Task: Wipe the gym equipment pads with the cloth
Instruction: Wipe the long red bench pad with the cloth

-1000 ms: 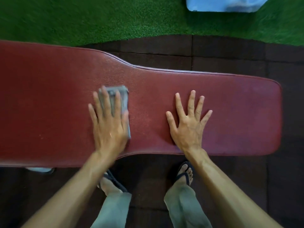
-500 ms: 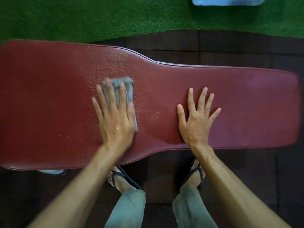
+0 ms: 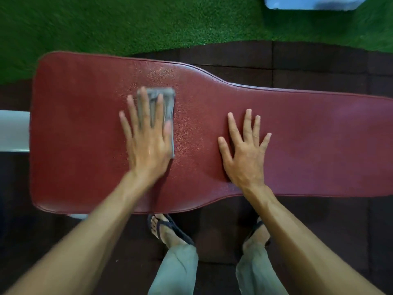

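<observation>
So the bench pad (image 3: 212, 133) is this dark red, pebbled vinyl thing lying across the whole shot, wide at the left end and necking down to a narrower strip that runs off the right edge. There's a piped seam all round the rim, and the surface has a bit of sheen in the far middle of the wide part.

The cloth (image 3: 164, 103) is a small grey folded rag, sitting flat on the wide section of the pad, a bit left of centre. The left hand (image 3: 148, 143) is pressed down on top of it, palm flat and fingers spread, not clenched around it at all, just pinning it to the vinyl. The far end and right edge of the cloth poke out past the fingers. That hand looks a little blurry.

The right hand (image 3: 244, 150) is flat on the pad too, right where it starts narrowing, fingers fanned out, holding nothing.

Under the near edge you can see two feet in dark flip-flops (image 3: 170, 228) on dark floor tiles (image 3: 319, 64), and green turf (image 3: 127, 24) on the far side.
</observation>
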`<state>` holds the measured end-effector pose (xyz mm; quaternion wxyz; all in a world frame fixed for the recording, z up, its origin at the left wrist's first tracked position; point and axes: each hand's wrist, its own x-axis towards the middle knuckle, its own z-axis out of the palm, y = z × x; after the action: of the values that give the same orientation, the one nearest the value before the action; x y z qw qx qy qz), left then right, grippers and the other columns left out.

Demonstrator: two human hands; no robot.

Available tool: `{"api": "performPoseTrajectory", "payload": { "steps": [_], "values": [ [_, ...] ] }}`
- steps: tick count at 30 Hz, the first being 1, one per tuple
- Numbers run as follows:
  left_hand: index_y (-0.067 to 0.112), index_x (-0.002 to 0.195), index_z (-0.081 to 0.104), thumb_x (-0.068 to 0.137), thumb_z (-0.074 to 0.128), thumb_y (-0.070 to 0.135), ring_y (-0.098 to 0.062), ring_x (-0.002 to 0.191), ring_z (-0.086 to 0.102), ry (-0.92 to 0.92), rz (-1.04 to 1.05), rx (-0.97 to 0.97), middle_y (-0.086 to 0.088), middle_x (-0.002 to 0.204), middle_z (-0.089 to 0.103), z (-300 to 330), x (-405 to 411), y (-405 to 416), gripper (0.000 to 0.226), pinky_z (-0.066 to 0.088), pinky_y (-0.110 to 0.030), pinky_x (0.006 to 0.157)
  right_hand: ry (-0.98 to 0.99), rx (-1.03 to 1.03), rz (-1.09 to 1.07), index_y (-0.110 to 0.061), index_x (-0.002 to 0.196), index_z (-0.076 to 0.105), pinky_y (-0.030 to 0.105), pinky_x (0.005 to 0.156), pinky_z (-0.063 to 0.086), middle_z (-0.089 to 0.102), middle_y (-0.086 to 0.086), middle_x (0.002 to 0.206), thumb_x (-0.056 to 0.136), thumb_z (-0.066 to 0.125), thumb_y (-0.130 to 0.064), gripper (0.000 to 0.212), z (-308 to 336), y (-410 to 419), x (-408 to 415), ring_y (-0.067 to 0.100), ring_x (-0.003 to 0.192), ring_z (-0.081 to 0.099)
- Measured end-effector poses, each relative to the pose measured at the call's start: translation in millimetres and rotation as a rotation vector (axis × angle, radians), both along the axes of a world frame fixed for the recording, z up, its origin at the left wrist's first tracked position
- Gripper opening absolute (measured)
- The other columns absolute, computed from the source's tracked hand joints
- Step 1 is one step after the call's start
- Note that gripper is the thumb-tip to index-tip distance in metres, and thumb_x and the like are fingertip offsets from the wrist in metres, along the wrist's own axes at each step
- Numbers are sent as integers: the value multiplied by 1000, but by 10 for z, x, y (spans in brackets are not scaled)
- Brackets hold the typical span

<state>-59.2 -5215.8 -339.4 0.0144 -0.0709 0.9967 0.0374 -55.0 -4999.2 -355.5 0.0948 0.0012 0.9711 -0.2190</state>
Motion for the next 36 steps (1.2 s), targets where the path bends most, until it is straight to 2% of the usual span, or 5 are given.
{"api": "performPoseTrajectory", "payload": {
  "steps": [5,13,21,29,36],
  "values": [
    [19,160,14,106,26,41,-43,153,8,-77,-196,52,-19,167,9,-6,1170,576,60,14,-61,122,11,-47,-46,-33,157,21,63,119,-2,2,3,168,102,41,-48,60,-2,-143,20,30,154,-7],
    [20,160,16,107,18,41,-38,154,4,30,-44,-4,-13,167,2,-16,-650,-314,57,4,-63,120,-15,-42,-39,-33,158,16,59,120,-6,-3,2,168,104,39,-46,60,19,-181,76,26,154,-11],
    [17,160,15,107,14,42,-42,154,4,-113,-109,44,-21,167,5,85,1241,-116,59,14,-63,121,-3,56,-100,-34,158,13,63,120,-3,-2,2,168,101,30,-56,64,9,-429,138,30,154,-9],
    [20,160,13,106,9,48,-41,154,8,-3,7,-27,-18,167,11,21,-592,-982,61,3,-65,120,-17,88,-52,-35,158,7,62,119,-8,-8,1,168,99,27,-62,68,33,-632,191,28,154,-14],
    [15,161,12,107,16,44,-41,154,0,-107,-101,10,-21,167,1,118,1138,-688,61,10,-63,122,-19,116,-107,-35,158,7,69,117,1,-6,2,168,98,25,-62,68,53,-747,201,31,154,-10]
  ]
}}
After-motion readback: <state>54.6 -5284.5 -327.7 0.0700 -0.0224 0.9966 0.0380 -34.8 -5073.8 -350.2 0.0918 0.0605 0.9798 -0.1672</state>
